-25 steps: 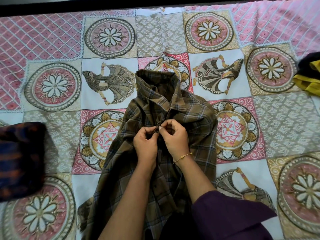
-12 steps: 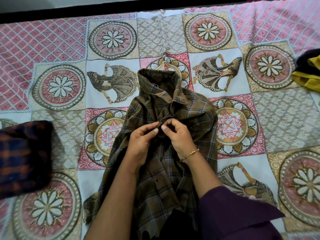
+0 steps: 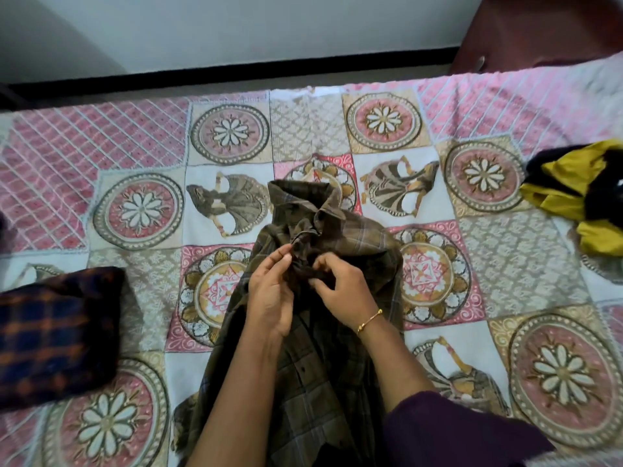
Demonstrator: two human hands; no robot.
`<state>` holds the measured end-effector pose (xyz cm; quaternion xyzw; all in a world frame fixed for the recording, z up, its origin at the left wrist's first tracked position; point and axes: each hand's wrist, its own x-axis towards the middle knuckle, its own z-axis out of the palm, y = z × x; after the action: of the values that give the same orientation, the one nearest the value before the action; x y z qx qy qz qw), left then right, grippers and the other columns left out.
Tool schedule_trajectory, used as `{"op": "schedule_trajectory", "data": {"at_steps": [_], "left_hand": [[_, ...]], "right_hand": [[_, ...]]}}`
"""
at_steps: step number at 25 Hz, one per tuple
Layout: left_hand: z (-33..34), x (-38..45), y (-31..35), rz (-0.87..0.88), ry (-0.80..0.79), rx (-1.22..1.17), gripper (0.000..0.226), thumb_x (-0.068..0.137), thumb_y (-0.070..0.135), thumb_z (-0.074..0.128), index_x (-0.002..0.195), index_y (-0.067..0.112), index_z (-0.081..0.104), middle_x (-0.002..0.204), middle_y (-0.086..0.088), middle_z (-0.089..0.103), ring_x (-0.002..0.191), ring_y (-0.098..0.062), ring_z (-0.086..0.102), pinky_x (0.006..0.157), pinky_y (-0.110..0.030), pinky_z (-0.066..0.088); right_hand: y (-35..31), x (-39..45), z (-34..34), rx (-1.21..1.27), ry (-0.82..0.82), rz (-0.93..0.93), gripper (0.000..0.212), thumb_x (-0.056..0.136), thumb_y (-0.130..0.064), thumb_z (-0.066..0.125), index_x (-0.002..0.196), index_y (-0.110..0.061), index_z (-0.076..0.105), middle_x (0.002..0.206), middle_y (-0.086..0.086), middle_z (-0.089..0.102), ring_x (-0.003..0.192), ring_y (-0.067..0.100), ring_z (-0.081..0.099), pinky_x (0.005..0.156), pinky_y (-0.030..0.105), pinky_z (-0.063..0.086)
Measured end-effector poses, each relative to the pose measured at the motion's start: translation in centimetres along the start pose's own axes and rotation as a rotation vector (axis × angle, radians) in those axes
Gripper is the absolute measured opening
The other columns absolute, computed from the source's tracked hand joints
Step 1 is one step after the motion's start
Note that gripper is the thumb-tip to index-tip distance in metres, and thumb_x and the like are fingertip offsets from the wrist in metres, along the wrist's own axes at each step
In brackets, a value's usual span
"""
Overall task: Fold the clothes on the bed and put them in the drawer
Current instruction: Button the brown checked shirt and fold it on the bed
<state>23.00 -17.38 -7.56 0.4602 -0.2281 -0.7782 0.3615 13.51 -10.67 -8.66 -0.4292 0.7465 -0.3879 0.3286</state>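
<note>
Two hands work at the front of one brown plaid shirt [image 3: 340, 365], which lies collar-away on the bed [image 3: 526, 261], its lower part running toward the near edge of the frame between the forearms. Left hand [image 3: 269, 298]: fingers extended, tips pinching the shirt's placket just below the collar. Right hand [image 3: 340, 288]: fingers curled, gripping the bunched fabric just beside the left fingertips; a thin gold bangle [image 3: 370, 320] circles the wrist, and a dark purple sleeve [image 3: 448, 433] covers the arm near the bottom right corner. The two hands sit close together, both closed on the same stretch of cloth. The shirt's collar [image 3: 300, 197] stands rumpled and partly upright at the far end of the garment. One folded dark blue and orange checked garment [image 3: 57, 335] rests on the bed at the left, well apart from the shirt. One loose heap of yellow and black clothing [image 3: 580, 200] lies at the right edge. The bed carries a patchwork cover of pink, cream and brown medallion squares. Beyond the bed's far edge: a dark strip and a pale wall [image 3: 269, 28].
</note>
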Motion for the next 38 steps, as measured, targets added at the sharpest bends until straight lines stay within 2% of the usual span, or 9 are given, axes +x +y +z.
{"op": "schedule_trajectory", "data": {"at_steps": [5,9,12,16,26,29,32,36,38], "left_hand": [[1.4,-2.0,1.8,0.112,-0.032,0.339,0.054,0.084,-0.017,0.052,0.126,0.016,0.048,0.117,-0.004,0.060,0.103,-0.020,0.061,0.089,-0.035,0.051],[3.0,-3.8,3.9,0.111,0.203,0.670,0.019,0.089,-0.005,0.053,0.091,0.014,0.054,0.099,-0.011,0.062,0.090,-0.026,0.059,0.077,-0.037,0.052],[3.8,-5.5,5.7,0.193,0.242,0.906,0.032,0.090,-0.006,0.041,0.074,0.015,0.058,0.088,-0.008,0.062,0.080,-0.020,0.054,0.065,-0.027,0.041],[4.2,-6.6,8.7,0.172,0.109,0.807,0.019,0.089,-0.002,0.055,0.093,0.015,0.062,0.100,-0.008,0.064,0.096,-0.022,0.061,0.087,-0.037,0.052],[3.3,-7.5,11.0,-0.021,-0.018,0.368,0.023,0.089,-0.012,0.047,0.089,0.008,0.058,0.087,-0.008,0.067,0.080,-0.017,0.065,0.071,-0.023,0.054],[3.4,-7.7,11.0,0.047,-0.002,0.394,0.024,0.086,-0.014,0.052,0.083,0.009,0.058,0.078,-0.003,0.067,0.069,-0.007,0.065,0.063,-0.015,0.053],[3.2,-7.4,11.4,0.091,-0.041,0.438,0.028,0.082,-0.018,0.055,0.082,0.009,0.062,0.074,0.002,0.070,0.068,-0.003,0.066,0.064,-0.014,0.053],[3.5,-7.6,12.6,0.085,-0.138,0.518,0.037,0.083,-0.022,0.047,0.084,0.010,0.065,0.079,0.003,0.071,0.074,-0.003,0.068,0.066,-0.013,0.052],[3.6,-7.3,12.8,0.093,-0.009,0.529,0.041,0.083,-0.022,0.044,0.080,0.013,0.065,0.081,0.001,0.068,0.077,-0.009,0.066,0.068,-0.016,0.053]], "right_hand": [[-4.4,-0.9,-2.5,0.199,0.125,0.056,0.010,0.088,-0.006,0.061,0.086,-0.016,0.062,0.081,-0.007,0.060,0.075,0.001,0.054,0.068,0.006,0.040],[-7.8,-1.8,-4.0,0.437,0.131,0.199,0.016,0.091,-0.005,0.056,0.091,-0.020,0.062,0.090,-0.007,0.064,0.086,0.004,0.059,0.075,0.009,0.047],[-9.2,-2.3,-4.5,0.437,0.082,0.284,0.024,0.091,-0.001,0.054,0.112,-0.009,0.061,0.108,0.002,0.065,0.105,0.015,0.060,0.094,0.028,0.049],[-11.2,-2.9,-5.7,0.371,0.111,0.307,0.029,0.090,0.000,0.055,0.108,-0.023,0.057,0.092,-0.003,0.061,0.092,0.014,0.059,0.087,0.029,0.050],[-14.7,-1.1,-5.7,0.222,0.232,0.276,0.034,0.085,0.005,0.053,0.067,-0.023,0.058,0.078,0.002,0.060,0.073,0.014,0.052,0.064,0.016,0.041],[-15.3,-1.2,-4.6,0.056,0.142,0.270,0.007,0.083,-0.012,0.066,0.078,-0.013,0.070,0.091,0.007,0.064,0.083,0.012,0.055,0.077,0.019,0.041],[-15.3,-1.2,-4.0,-0.072,0.076,0.283,0.031,0.076,-0.034,0.075,0.086,-0.006,0.068,0.090,0.002,0.059,0.085,0.012,0.053,0.073,0.015,0.036],[-15.7,-0.8,-3.9,-0.105,0.132,0.330,0.019,0.082,-0.018,0.066,0.070,-0.003,0.066,0.072,0.008,0.059,0.072,0.019,0.053,0.065,0.023,0.033],[-15.8,-1.0,-4.0,0.063,0.148,0.437,0.031,0.082,-0.006,0.058,0.052,-0.010,0.051,0.054,0.003,0.043,0.056,0.018,0.039,0.056,0.026,0.030]]}}
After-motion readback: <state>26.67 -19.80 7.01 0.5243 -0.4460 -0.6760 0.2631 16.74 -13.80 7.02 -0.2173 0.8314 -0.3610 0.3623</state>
